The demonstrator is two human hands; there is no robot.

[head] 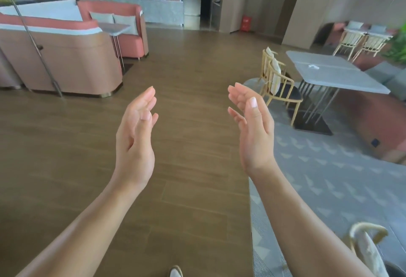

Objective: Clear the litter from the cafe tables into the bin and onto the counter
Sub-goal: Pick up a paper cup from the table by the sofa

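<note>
Cafe, wood floor: left hand (136, 136) and right hand (252, 131) are both open and empty, palms facing. A white litter scrap (313, 66) lies on the grey table (342, 80) at right; the counter (153, 10) is upper centre. Likely between pickups; the next move calls for walking to that table.

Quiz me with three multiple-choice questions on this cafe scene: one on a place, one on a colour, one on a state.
1. Where does the white scrap lie?
A. on the floor
B. on the grey table
C. on a chair

2. What colour is the sofa at the left?
A. green
B. black
C. pink

3. The left hand and right hand are:
A. open and empty
B. gripping cups
C. clenched in fists

Answers:
1 B: the scrap sits on the tabletop at right.
2 C: its back and seat are pink.
3 A: the fingers are extended and hold nothing.
</note>
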